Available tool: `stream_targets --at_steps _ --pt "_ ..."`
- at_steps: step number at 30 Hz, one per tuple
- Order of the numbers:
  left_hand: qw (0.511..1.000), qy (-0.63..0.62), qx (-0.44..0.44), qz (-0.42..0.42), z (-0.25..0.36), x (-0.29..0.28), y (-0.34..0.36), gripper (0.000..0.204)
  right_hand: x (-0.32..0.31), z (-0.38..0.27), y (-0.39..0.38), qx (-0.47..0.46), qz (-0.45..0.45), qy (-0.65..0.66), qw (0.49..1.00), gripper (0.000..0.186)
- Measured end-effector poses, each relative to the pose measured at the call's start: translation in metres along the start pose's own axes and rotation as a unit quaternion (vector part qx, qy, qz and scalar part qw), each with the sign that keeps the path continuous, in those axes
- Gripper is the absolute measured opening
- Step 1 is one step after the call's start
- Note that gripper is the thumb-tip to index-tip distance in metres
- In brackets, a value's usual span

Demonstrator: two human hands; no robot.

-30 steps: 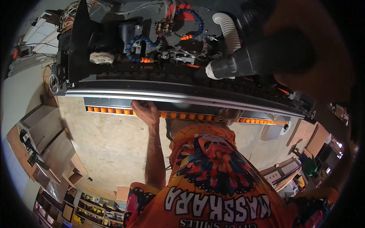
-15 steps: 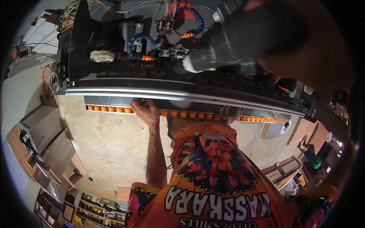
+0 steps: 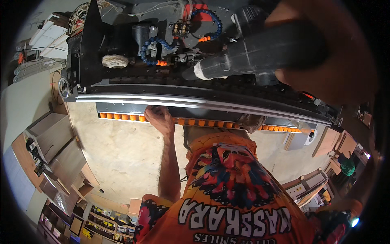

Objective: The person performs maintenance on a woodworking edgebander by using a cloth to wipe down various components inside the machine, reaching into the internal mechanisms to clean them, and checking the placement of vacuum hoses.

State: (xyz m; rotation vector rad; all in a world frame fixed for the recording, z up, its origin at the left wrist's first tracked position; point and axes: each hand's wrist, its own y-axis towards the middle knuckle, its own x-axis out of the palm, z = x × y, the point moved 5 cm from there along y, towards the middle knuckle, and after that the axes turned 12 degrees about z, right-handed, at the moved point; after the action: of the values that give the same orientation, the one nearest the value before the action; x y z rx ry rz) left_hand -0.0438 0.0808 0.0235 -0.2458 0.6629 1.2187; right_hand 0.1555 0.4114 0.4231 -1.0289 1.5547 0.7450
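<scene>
1. We see the right hand (image 3: pixel 341 69) closed around a black tool (image 3: pixel 260 53), its white-taped tip (image 3: pixel 199 70) pointing left.
2. The tool is over the machine (image 3: pixel 122 76), behind the silver rail (image 3: pixel 195 101); we cannot tell whether the tip touches anything.
3. We see the left hand (image 3: pixel 161 120) with bent fingers at the dark panel (image 3: pixel 122 108), beside the orange rollers (image 3: pixel 202 123); we cannot tell whether it grips.
4. Beyond the rail, we see a blue hose (image 3: pixel 148 51) right of a pale wheel (image 3: pixel 114 61).
</scene>
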Motion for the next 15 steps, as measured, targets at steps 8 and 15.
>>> stream_targets --at_steps 8,15 --pt "1.000 -0.002 0.008 0.009 -0.006 0.003 0.000 0.033 -0.005 0.008 -0.013 0.015 -0.001 0.002 1.000 0.068" --pt "1.000 -0.014 -0.008 0.007 -0.007 0.002 -0.001 0.035 -0.008 0.012 -0.018 0.017 0.000 0.004 1.000 0.068"
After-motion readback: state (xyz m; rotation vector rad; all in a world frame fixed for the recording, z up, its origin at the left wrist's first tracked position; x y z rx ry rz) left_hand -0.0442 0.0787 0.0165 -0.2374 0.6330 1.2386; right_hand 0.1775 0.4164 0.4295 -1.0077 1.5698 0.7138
